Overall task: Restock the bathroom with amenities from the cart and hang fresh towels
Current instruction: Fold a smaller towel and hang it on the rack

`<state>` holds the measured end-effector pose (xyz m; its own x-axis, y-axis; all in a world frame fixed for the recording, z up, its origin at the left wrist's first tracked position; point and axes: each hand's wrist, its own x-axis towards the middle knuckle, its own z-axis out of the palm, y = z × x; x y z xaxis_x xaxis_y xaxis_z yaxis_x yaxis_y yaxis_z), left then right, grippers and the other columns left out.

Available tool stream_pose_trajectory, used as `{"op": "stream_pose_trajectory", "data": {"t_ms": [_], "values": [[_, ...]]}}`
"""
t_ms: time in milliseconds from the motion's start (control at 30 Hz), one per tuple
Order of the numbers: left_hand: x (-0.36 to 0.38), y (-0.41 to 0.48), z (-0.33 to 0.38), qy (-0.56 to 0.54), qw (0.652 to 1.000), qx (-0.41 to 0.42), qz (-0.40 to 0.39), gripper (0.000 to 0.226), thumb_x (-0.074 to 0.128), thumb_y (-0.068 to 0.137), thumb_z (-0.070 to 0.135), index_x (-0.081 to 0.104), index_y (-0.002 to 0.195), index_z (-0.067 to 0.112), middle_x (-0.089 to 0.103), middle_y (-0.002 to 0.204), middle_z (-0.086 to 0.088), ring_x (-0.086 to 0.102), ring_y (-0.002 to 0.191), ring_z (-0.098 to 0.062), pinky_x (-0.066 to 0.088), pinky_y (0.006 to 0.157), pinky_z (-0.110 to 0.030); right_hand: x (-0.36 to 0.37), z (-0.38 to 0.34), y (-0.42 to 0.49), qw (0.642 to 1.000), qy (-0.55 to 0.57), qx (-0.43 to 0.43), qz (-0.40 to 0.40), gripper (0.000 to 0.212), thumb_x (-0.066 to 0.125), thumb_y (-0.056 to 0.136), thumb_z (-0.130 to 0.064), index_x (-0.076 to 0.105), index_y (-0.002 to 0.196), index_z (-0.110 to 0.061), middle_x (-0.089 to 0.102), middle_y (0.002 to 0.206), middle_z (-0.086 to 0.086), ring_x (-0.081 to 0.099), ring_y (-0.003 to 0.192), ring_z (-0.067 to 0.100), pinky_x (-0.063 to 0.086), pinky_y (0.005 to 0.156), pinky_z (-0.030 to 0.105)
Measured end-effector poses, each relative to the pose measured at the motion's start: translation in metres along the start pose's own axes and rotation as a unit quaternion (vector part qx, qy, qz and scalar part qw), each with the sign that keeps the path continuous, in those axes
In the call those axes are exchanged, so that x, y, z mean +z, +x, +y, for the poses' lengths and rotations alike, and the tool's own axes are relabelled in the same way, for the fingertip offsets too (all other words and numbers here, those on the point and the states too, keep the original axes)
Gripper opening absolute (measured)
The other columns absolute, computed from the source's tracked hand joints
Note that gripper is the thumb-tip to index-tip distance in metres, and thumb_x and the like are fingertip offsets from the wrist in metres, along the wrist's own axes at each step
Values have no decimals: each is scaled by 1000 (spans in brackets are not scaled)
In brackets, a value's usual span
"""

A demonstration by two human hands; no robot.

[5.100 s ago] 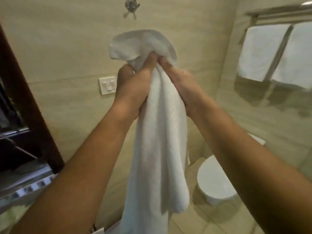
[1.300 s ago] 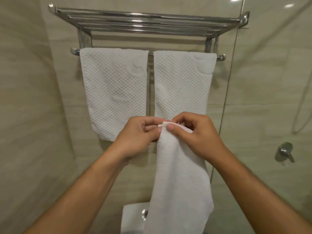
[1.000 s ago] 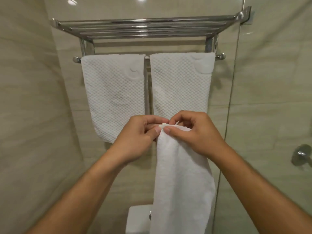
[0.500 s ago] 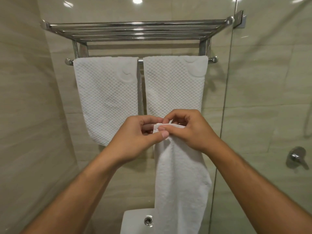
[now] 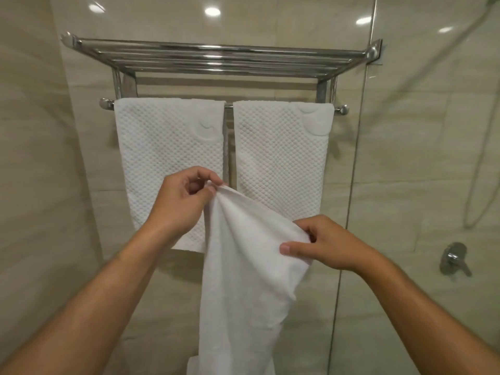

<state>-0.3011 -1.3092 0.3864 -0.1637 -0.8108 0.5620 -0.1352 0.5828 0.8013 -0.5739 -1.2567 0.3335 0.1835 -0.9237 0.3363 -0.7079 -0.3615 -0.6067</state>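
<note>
Below the chrome towel rack (image 5: 216,58), a white towel (image 5: 243,280) hangs lengthwise downward; the left hand (image 5: 181,204) pinches its top corner, the right hand (image 5: 324,244) pinches its edge lower down.

Three white towels (image 5: 243,280) – two hung, one held – one rack (image 5: 216,56).

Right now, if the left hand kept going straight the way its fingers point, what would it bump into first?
Probably the right-hand hanging towel. The left hand, pinching the plain towel, points up and rightward toward its lower edge, though depth is hard to judge.
</note>
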Motion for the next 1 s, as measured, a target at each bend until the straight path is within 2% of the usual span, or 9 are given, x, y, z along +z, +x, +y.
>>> {"op": "stream_pose_trajectory", "data": {"t_ms": [100, 233, 333, 400, 467, 567, 700, 867, 1000], "values": [[-3, 6, -10, 5, 1000, 3, 20, 32, 57, 94, 0, 69, 76, 25, 74, 92, -13, 66, 85, -27, 47, 79, -39, 0, -2, 3, 997, -32, -8, 63, 40, 80, 78, -53, 65, 71, -17, 56, 73, -12, 47, 60, 2, 36, 61, 24], [-8, 12, -19, -6, 999, -2, 43, 33, 55, 95, 2, 64, 73, 25, 64, 71, 3, 53, 67, -9, 40, 64, -24, -2, -14, 11, 981, -30, 10, 189, 41, 86, 70, -53, 57, 62, -25, 60, 97, -13, 56, 81, -2, 38, 71, 14], [-16, 15, -22, -15, 999, 8, 50, 26, 56, 95, 3, 64, 78, 21, 68, 82, 1, 60, 77, -11, 46, 73, -26, -13, -22, 11, 986, 37, 25, 159, 48, 82, 79, -48, 56, 59, -13, 61, 73, -10, 53, 65, 8, 39, 65, 27], [-21, 15, -24, -19, 999, 14, 45, 26, 56, 94, 1, 65, 79, 20, 70, 88, -5, 61, 82, -14, 48, 79, -31, -16, -31, 10, 987, 52, 38, 150, 49, 82, 81, -43, 54, 58, -11, 47, 57, -5, 40, 53, 8, 32, 54, 24], [-25, 17, -25, -29, 999, -2, 30, 28, 55, 94, -2, 65, 78, 18, 68, 79, 0, 60, 77, -12, 47, 79, -33, -16, -38, 12, 980, 48, 40, 191, 46, 86, 76, -39, 56, 58, -10, 47, 53, -5, 38, 48, 6, 30, 48, 18], [-35, 23, -27, -30, 999, -32, -5, 31, 54, 91, -7, 67, 76, 17, 72, 81, -3, 62, 79, -16, 49, 84, -40, -17, -47, 15, 964, 47, 29, 262, 39, 93, 67, -35, 63, 65, -11, 54, 56, -7, 44, 51, 6, 37, 48, 16], [-38, 22, -27, -24, 998, -46, -37, 26, 57, 90, -7, 68, 90, 16, 74, 82, -14, 67, 79, -22, 53, 88, -41, -28, -55, 13, 958, 13, 27, 285, 21, 90, 68, -35, 79, 86, -31, 70, 71, -9, 58, 60, 1, 52, 63, 20], [-28, 20, -24, -54, 997, -40, -29, 26, 58, 92, -5, 65, 107, 14, 77, 82, -12, 74, 81, -20, 60, 84, -35, -38, -53, 6, 946, -17, 16, 322, 11, 88, 73, -35, 79, 75, -29, 73, 69, -14, 63, 59, 2, 49, 57, 14], [-16, 21, -18, -95, 994, -40, -22, 28, 58, 93, -3, 65, 111, 16, 78, 82, -5, 75, 83, -18, 61, 84, -38, -43, -44, 1, 943, -43, 10, 331, 11, 85, 79, -32, 75, 73, -31, 71, 71, -18, 60, 63, 5, 48, 60, 19]]}}
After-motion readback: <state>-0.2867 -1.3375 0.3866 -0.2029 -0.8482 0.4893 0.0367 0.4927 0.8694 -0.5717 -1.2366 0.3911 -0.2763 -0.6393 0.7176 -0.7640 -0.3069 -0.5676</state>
